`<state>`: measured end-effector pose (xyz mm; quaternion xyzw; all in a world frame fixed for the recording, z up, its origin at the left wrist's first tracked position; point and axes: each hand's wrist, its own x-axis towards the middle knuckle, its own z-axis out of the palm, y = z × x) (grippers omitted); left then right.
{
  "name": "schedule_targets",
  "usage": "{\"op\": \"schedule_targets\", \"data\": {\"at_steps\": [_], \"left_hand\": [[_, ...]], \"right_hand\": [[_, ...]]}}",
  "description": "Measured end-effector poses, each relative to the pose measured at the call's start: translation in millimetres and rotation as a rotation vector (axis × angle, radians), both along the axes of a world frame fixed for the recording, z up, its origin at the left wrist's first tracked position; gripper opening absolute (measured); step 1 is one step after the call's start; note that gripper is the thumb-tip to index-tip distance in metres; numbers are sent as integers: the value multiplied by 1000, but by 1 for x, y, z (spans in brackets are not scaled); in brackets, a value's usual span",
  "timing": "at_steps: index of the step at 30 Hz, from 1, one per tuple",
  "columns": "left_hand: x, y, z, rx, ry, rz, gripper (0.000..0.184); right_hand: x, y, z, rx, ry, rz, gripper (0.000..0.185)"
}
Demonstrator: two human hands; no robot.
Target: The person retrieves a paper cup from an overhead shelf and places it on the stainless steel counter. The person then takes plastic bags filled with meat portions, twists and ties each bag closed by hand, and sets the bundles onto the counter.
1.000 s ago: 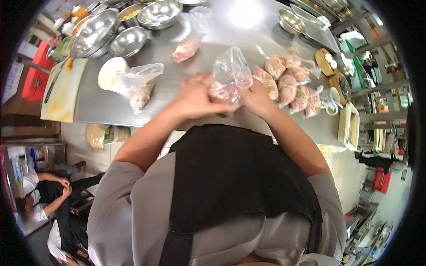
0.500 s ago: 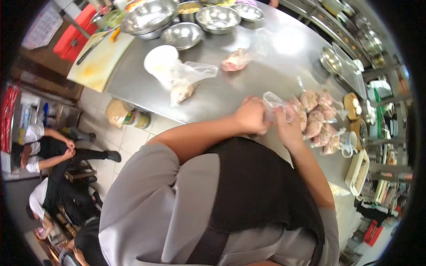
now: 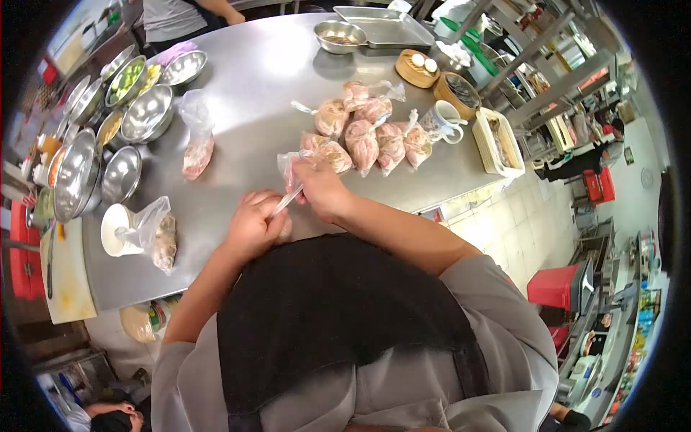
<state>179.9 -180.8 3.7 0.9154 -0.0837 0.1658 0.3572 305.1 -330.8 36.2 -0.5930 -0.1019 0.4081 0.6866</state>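
Note:
Close to my apron, my left hand point(image 3: 255, 222) is closed round the lower part of a clear plastic bag, whose contents are mostly hidden. My right hand point(image 3: 317, 189) pinches the bag's upper end, and the plastic point(image 3: 286, 201) is stretched into a narrow twist between the hands. Just beyond my right hand lie several tied bags of pinkish meat point(image 3: 361, 144) in a cluster. An untied bag of meat point(image 3: 196, 157) lies further left. Another bag point(image 3: 163, 241) leans beside a white tub point(image 3: 117, 229).
Metal bowls point(image 3: 147, 114) line the left side of the steel table point(image 3: 252, 93). A cutting board point(image 3: 70, 284) with a knife is at the left corner. On the right are bamboo steamers point(image 3: 417, 69), a mug point(image 3: 440, 121) and a white basket point(image 3: 497, 144). A person point(image 3: 176, 20) stands across the table.
The view has swung to the right. The bag between my hands was loose and open at the top; now its neck is drawn out and twisted narrow.

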Motion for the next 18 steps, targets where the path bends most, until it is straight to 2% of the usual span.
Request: {"op": "schedule_targets", "data": {"at_steps": [3, 4, 6, 7, 9, 10, 11, 12, 16, 18], "left_hand": [[1, 1, -8, 16, -82, 5, 14], [1, 3, -12, 21, -104, 10, 14], [-2, 7, -20, -198, 5, 152, 17], [-3, 9, -22, -306, 63, 226, 19], [6, 15, -19, -934, 142, 370, 23], [12, 13, -9, -1251, 181, 438, 24], [16, 10, 2, -1389, 124, 439, 26], [16, 7, 8, -1400, 123, 421, 27], [11, -5, 43, -1354, 96, 329, 31], [7, -6, 65, -1349, 72, 281, 32]], "right_hand": [[0, 2, -6, 105, 23, -22, 24], [3, 1, -4, 80, -52, 21, 23], [9, 1, 3, 29, -203, 112, 32], [8, -3, 7, -8, -502, 178, 42], [0, -15, 16, -93, -1101, 306, 64], [-8, -15, 19, -93, -1170, 324, 72], [-17, -15, 21, -95, -1241, 344, 80], [-22, -14, 22, -99, -1311, 365, 88], [-22, -7, 14, 211, -967, 151, 76], [-22, -7, 30, 161, -491, 143, 73]]}}
